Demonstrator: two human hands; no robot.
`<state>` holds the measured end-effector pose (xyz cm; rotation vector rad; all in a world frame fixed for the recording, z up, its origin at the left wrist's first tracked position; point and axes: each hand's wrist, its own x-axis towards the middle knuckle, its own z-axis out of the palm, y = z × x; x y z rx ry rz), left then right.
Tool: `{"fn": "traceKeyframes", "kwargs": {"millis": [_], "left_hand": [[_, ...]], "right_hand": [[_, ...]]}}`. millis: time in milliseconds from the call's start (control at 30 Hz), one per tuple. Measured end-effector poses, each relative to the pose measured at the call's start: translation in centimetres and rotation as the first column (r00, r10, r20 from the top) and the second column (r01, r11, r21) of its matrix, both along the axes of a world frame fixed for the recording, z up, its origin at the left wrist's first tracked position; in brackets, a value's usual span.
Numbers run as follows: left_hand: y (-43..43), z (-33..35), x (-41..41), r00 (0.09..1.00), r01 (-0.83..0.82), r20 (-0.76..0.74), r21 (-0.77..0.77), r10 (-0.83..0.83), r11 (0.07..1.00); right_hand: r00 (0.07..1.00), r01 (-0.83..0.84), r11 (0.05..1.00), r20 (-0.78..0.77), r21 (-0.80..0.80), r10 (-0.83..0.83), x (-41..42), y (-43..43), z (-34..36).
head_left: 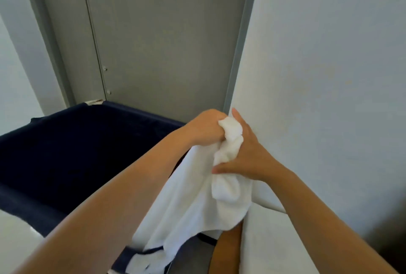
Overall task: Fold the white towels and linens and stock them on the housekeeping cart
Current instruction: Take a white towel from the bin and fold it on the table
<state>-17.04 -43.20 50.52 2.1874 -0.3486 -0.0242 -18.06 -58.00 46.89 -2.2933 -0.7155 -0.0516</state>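
your left hand [206, 128] is curled into a tight fist round the bunched top of the white towel [186, 203], with a knot of cloth poking out beside the knuckles. your right hand [249, 155] meets it just to the right, on the same bunch: the thumb presses across the cloth lower down and the fingers wrap behind it, one fingertip pointing up past the bundle, so this hand grips the towel too. the two hands are close together, held up in the air in front of you. below them the towel hangs loose in broad folds between your forearms, and its lower end drops toward the near rim of the navy fabric bin [66, 153]. some white cloth lies over that dark edge, but blur there keeps me from telling whether it is the same piece. the bin sits to your left and beneath your left arm, its inside dark. behind it stands a grey door [164, 43] in its frame, and a white wall [329, 65] runs along your right side, close by your right hand.
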Motion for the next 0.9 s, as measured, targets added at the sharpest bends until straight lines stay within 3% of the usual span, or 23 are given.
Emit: {"fn": "traceKeyframes", "kwargs": {"millis": [100,167,233,333,400,467,533,633,733,800,833,900], "left_hand": [[-2.6,1.5,-1.4,0.996,0.075,0.052,0.029,-0.077,0.997],[-3.5,1.7,-2.1,0.990,0.117,0.072,0.048,-0.121,0.992],[-3.7,1.6,-2.7,0.989,0.124,0.083,-0.041,-0.120,0.991],[-2.9,0.1,-2.6,0.990,0.140,0.039,-0.236,-0.135,0.962],[-2.2,-2.1,-1.6,0.978,0.182,-0.055,-0.236,-0.200,0.955],[-1.9,-5.0,-0.8,0.958,0.228,-0.146,-0.130,-0.246,0.965],[-1.4,-7.7,-0.1,0.948,0.173,-0.242,-0.143,-0.204,0.974],[-0.5,-9.7,0.5,0.922,-0.123,-0.384,-0.407,-0.047,0.905],[-0.8,-8.4,2.2,0.894,-0.375,-0.426,-0.548,0.136,0.748],[-1.6,-6.2,3.4,0.878,-0.455,-0.435,-0.630,0.199,0.629],[-2.2,-4.8,4.0,0.891,-0.438,-0.411,-0.661,0.194,0.610],[-3.9,-1.8,4.4,0.953,-0.297,-0.251,-0.660,0.170,0.690]], "right_hand": [[0.967,0.225,0.953,0.073,0.204,-0.244,-1.3,-1.3,0.5],[0.902,0.378,0.900,0.132,0.219,-0.411,-2.5,-2.0,1.1],[0.860,0.435,0.886,0.218,0.159,-0.461,-3.0,-2.8,1.7],[0.823,0.504,0.850,0.215,0.153,-0.527,-3.3,-3.5,2.7],[0.800,0.541,0.810,0.161,0.227,-0.579,-3.0,-4.1,3.4],[0.774,0.570,0.764,0.113,0.304,-0.623,-2.7,-4.6,4.4],[0.736,0.606,0.707,0.082,0.364,-0.672,-1.9,-5.4,5.2],[0.694,0.645,0.656,0.061,0.392,-0.718,-1.1,-6.3,5.2],[0.675,0.706,0.648,0.002,0.285,-0.737,-0.4,-7.5,3.4],[0.679,0.734,0.674,-0.078,0.084,-0.730,0.0,-9.1,1.8],[0.687,0.717,0.696,-0.126,-0.039,-0.715,0.1,-10.0,1.1],[0.714,0.643,0.750,-0.235,-0.153,-0.660,-0.4,-10.8,0.4]]}}
